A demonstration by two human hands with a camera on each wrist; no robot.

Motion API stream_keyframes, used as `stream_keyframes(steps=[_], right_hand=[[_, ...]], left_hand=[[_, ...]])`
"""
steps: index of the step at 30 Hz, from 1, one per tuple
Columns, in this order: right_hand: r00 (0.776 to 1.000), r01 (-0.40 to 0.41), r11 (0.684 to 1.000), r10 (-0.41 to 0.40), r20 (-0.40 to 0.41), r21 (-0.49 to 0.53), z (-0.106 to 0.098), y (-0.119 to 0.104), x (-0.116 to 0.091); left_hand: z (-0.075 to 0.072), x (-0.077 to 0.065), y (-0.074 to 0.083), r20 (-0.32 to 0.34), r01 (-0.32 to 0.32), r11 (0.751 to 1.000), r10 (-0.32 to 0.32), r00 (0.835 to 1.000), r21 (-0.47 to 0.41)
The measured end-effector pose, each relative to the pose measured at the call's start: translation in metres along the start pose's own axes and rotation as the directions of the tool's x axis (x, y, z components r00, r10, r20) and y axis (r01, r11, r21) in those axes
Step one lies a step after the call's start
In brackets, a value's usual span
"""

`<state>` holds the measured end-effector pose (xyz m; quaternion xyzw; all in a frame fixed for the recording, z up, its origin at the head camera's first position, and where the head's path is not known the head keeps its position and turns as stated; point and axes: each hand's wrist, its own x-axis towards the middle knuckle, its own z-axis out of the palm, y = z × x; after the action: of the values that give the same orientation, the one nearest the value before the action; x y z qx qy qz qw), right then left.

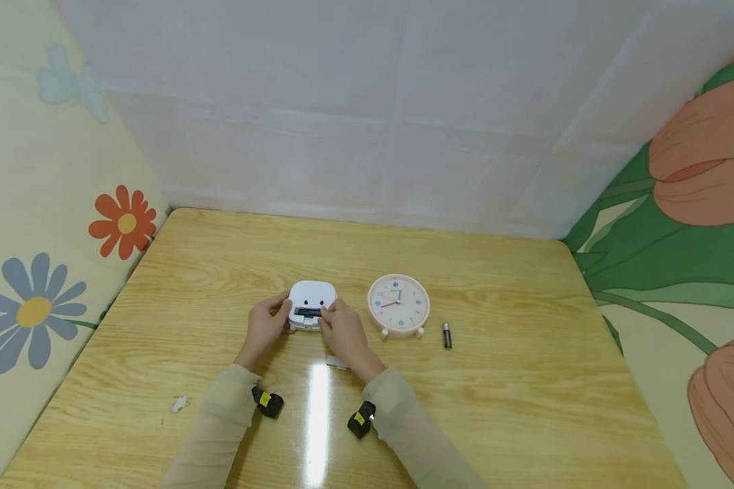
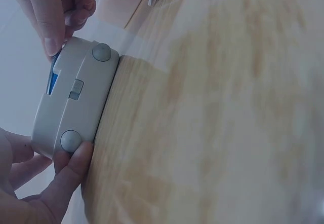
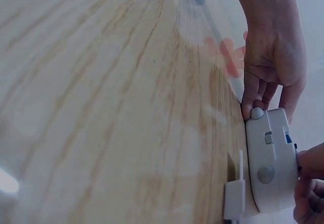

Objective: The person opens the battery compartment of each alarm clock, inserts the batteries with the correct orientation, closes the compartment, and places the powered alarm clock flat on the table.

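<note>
Working at a wood-grain table (image 1: 526,407), a person has both hands on a white case (image 1: 312,291), taken here as the dial's centre with twelve toward the white backdrop (image 1: 373,136); the right hand (image 1: 345,333), at four o'clock, has its fingers curled with tips nearly together, seemingly pinching the end of a dark battery (image 1: 306,312); the left hand (image 1: 264,329), between eight and nine, grips the case's side, fingers and thumb bent only partway; a pink clock (image 1: 399,305) lies face up at three; the case lies flat on the table, battery side upward, rounded feet (image 2: 71,141) toward six; a pale cover (image 1: 337,363) rests near five, just beside the right hand; a loose battery (image 1: 447,335) lies beyond the pink clock, between three and four.

Seating the dark battery looks like the step in hand; it calls for a steady left grip, polarity checked first, any spring end compressed, then the other end pressed flat; forcing a tilted cell could bend a contact.
</note>
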<state>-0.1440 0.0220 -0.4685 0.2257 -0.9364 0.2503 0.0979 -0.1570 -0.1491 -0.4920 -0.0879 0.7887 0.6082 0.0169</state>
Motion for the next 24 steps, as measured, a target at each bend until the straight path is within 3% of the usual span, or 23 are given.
stream_keyframes(steps=[12,24], right_hand=[[0.995,-0.047,0.997,0.043,0.085,0.055,-0.004,0.001,0.004],[0.984,-0.169,0.956,0.177,-0.01,0.24,-0.004,0.006,0.016]], left_hand=[[-0.001,0.0,0.0,0.005,0.003,1.0,-0.003,1.0,-0.01],[0.0,0.001,-0.003,-0.008,-0.015,0.999,0.014,1.0,-0.045]])
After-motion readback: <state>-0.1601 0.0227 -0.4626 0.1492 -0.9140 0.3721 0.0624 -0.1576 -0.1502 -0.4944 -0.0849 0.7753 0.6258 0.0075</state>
